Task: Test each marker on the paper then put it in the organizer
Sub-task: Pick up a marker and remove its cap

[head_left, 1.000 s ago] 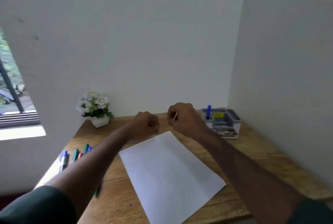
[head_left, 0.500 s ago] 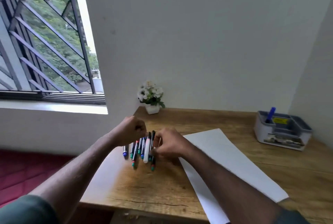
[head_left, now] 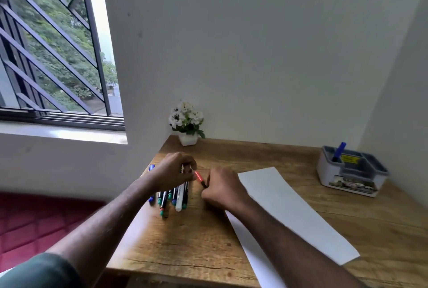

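A red marker (head_left: 199,177) spans the gap between my two hands, just above the desk. My left hand (head_left: 172,172) is closed on its far end. My right hand (head_left: 223,189) is closed on its dark near end. Under my left hand, several markers (head_left: 174,197) with blue, green and white caps lie side by side on the desk. A white sheet of paper (head_left: 291,216) lies to the right of my right hand. The grey organizer (head_left: 347,179) stands at the back right with one blue marker (head_left: 338,150) upright in it.
A small white pot of white flowers (head_left: 188,123) stands in the desk's back left corner. The wooden desk (head_left: 196,241) ends at its left edge beside the markers, with a red floor below. Walls close off the back and right.
The red marker has come out of the row and is now held between both hands. My right hand has shifted right, away from the markers.
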`<state>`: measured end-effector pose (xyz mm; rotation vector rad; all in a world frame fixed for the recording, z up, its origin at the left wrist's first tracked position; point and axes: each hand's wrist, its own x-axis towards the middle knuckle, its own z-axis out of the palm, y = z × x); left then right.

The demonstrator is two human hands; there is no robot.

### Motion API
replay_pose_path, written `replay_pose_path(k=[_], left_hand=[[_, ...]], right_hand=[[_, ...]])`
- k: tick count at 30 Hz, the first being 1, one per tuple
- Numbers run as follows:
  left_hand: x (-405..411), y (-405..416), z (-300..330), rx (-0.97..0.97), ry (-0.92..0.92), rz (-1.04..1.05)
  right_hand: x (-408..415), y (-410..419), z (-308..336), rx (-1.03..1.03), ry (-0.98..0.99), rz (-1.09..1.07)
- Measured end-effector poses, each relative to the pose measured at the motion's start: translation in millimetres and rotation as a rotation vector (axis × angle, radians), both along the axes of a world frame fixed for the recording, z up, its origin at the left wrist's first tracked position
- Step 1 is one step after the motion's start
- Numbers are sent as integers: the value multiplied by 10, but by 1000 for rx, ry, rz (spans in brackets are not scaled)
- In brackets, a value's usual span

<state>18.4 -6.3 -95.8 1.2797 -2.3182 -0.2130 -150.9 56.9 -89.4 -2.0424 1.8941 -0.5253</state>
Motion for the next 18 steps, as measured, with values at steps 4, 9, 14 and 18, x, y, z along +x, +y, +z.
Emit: replay_pose_path(k=[4,9,14,18], left_hand=[[-108,-33,-78,8,80,-22],[-340,-144,-2,4,242,-114],[-668,-291,16,44,376,-301],[-862,-382,-3,88,348,-496]], right_hand=[[-306,-131,87,-285,-153,-61],[-777,-311,231,-193,-803,-16],[-1028,-396,60,-119,-1177,114],[-997,-473,-208,-120,-1104,84]])
